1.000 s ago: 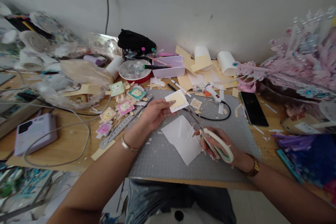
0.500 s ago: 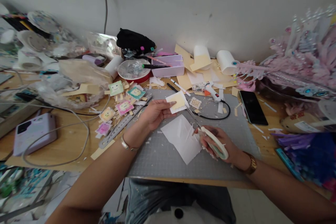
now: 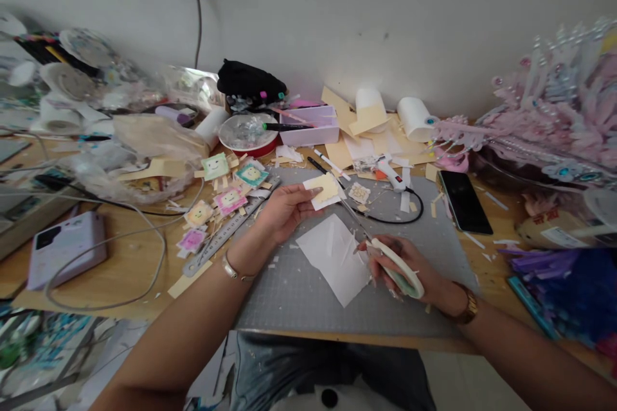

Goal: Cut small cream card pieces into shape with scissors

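Note:
Between the thumb and fingers of my left hand is a small white paper piece with a cream square on its face. My right hand is closed round the pale handles of a pair of scissors. The scissor blades point up and left, their tips at the lower right edge of the paper piece. Beneath both hands, a creased white sheet lies on the grey cutting mat. A little cream patterned piece rests on the mat just right of the held one.
Several coloured smiley-face squares lie left beside a metal ruler. A white glue gun with a black cord sits behind my right hand. Right of the mat are a phone and pink decorations. A lilac box stands behind.
The paper piece has turned slightly in my left hand, and the scissor tips have shifted a little down its edge. The whole view has shifted slightly.

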Demonstrator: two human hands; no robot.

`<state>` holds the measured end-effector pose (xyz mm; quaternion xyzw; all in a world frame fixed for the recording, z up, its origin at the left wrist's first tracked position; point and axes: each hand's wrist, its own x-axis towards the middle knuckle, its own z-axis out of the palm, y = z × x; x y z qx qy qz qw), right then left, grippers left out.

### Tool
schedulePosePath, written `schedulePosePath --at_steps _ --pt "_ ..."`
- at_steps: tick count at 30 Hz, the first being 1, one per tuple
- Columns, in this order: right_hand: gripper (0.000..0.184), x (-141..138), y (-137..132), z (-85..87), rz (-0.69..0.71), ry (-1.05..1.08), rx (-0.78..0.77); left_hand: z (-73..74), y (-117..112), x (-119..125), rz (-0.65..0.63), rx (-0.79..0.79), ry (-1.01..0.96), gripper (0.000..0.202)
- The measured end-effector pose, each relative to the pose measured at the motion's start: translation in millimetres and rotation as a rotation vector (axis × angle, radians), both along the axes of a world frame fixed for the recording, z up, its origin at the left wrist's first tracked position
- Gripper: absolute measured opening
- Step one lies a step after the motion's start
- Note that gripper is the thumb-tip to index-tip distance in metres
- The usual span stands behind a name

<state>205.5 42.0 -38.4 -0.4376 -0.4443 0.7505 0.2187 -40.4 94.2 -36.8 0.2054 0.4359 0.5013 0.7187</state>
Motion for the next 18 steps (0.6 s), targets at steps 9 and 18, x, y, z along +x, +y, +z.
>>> schedulePosePath --at_steps 9,18 --pt "0.039 10 18 13.3 -0.292 0.055 0.220 0.7 -5 4 -0.164 0.170 0.014 0.017" --pt "0.040 -22 26 28.2 -0.313 -0.055 0.239 3.7 -19 13 -0.397 0.196 0.210 0.032"
